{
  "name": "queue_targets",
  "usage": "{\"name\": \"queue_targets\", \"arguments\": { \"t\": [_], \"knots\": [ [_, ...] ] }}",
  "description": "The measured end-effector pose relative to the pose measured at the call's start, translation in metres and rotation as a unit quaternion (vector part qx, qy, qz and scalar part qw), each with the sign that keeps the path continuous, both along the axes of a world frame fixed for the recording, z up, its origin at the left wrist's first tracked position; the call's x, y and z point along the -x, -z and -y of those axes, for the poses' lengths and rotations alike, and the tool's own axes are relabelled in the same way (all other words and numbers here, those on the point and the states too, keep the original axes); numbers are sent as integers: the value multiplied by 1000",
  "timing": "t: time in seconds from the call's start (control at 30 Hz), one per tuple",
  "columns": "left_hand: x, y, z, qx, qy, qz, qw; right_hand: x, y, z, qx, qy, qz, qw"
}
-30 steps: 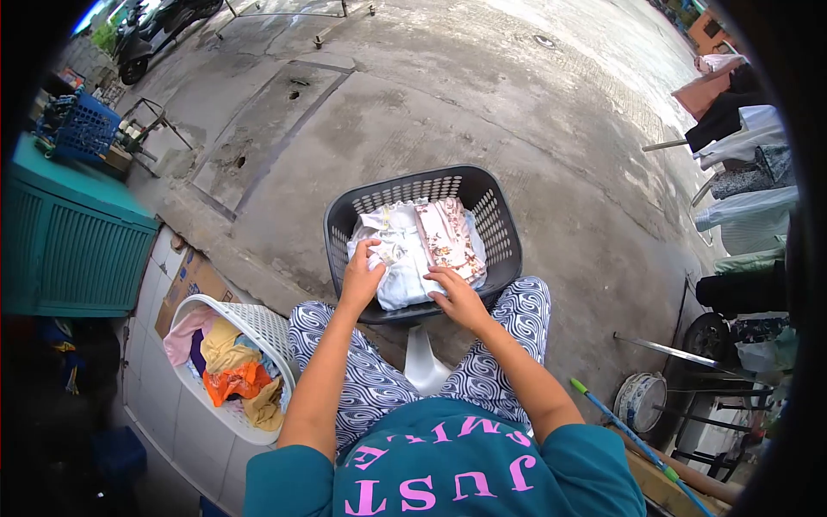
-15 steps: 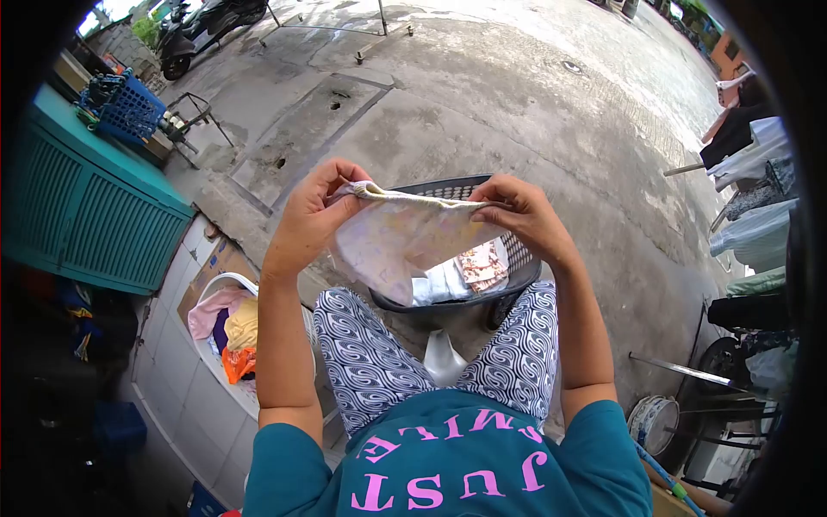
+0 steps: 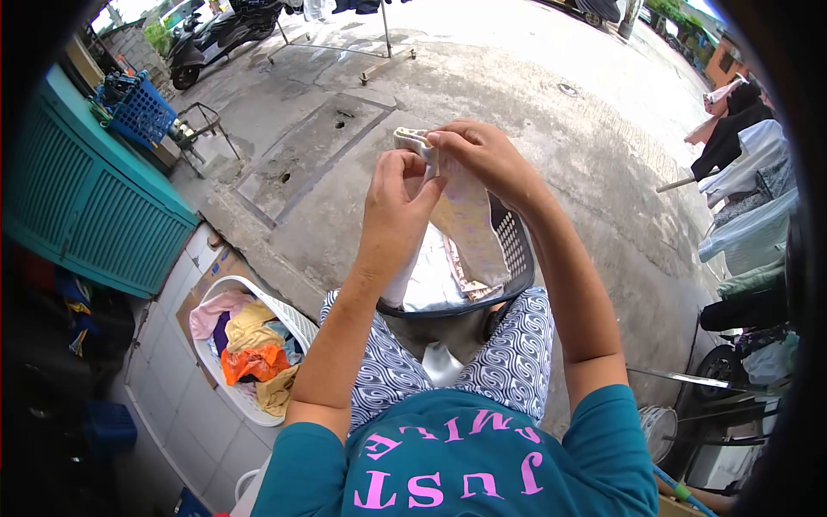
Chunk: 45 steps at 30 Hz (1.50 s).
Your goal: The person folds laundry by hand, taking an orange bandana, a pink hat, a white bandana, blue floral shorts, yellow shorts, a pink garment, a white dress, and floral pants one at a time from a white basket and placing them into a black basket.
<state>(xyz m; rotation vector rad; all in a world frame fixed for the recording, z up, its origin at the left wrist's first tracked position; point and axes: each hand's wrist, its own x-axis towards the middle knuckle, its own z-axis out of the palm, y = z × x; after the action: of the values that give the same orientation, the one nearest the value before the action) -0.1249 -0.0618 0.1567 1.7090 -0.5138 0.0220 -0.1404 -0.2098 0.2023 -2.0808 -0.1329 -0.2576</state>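
My left hand [image 3: 403,194] and my right hand [image 3: 478,155] are close together in front of me. Both pinch the gathered waistband of pale printed shorts [image 3: 465,215], which are folded together at the top. The cloth hangs below my hands, its lower end over the dark laundry basket [image 3: 517,250] between my knees. Inside that basket lie folded clothes [image 3: 431,274], white ones and a brown-and-white patterned piece, partly covered by the hanging cloth.
To my left a white basket [image 3: 297,323] holds loose clothes in several colours, on white tiles beside a teal louvred cabinet [image 3: 103,189]. A blue crate [image 3: 138,108] sits on the cabinet. Clothes [image 3: 749,181] hang at the right. A scooter [image 3: 224,43] is parked far back.
My hands have come together from the two ends of the stretched waistband, bringing its ends together. They are now higher, and the shorts hang narrower. My view has tilted slightly up.
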Motion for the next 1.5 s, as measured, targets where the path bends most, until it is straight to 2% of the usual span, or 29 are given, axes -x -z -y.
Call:
{"name": "queue_targets", "arguments": {
  "t": [0.07,0.1,0.17,0.2,0.3,0.37,0.43,0.47,0.5,0.63,0.7,0.73,0.8,0.83,0.9,0.93,1.0,1.1,1.23,1.3,1.43,1.5],
  "knots": [
    [20,-10,9,27,-13,198,980,-1,-4,-9,18,7,7,1000],
    [21,-10,6,27,-15,198,980,-1,-4,-12,3,26,37,999],
    [21,-11,-2,-22,68,256,964,-4,-6,-9,-21,23,41,999],
    [18,-10,-9,-22,65,257,964,-5,-8,-7,-45,20,45,998],
    [-6,7,-38,23,-8,234,972,-3,-18,-5,-18,4,70,997],
    [-25,40,-54,51,-107,32,992,-2,-22,-5,-15,-10,63,998],
    [-37,86,-64,41,-112,22,993,-1,-29,-8,4,-22,80,997],
    [-36,90,-66,32,-112,14,993,-2,-33,-9,24,-29,100,994],
    [-28,96,-72,-51,-118,94,987,-3,-35,-9,31,-46,115,992],
    [-22,120,-74,-68,-57,172,981,-3,-53,-16,66,-73,81,992],
    [-19,117,-75,-65,-86,22,994,-9,-55,-16,68,-68,81,992],
    [-17,113,-76,-65,-87,20,994,-12,-56,-15,69,-62,83,992],
    [-14,108,-78,-66,-58,-138,987,-18,-55,-12,55,-73,71,993],
    [-15,113,-79,-67,-59,-139,986,-20,-54,-11,47,-79,73,993],
    [-20,128,-80,60,41,-355,932,-24,-51,-9,38,-87,73,993],
    [-21,124,-79,61,39,-356,932,-26,-50,-9,35,-99,67,992],
    [-27,115,-76,200,174,-367,892,-27,-47,-8,31,-111,60,991],
    [-47,102,-82,235,166,-336,897,-25,-47,-5,32,-103,64,992],
    [-66,71,-100,160,199,-348,902,-20,-53,-3,11,-108,99,989],
    [-72,60,-105,115,263,-392,874,-18,-55,-3,7,-106,110,988],
    [-71,42,-116,128,210,-328,912,-7,-55,-8,14,-93,154,984],
    [-63,29,-130,93,134,-252,954,8,-55,-16,1,-92,157,983]
  ]
}}
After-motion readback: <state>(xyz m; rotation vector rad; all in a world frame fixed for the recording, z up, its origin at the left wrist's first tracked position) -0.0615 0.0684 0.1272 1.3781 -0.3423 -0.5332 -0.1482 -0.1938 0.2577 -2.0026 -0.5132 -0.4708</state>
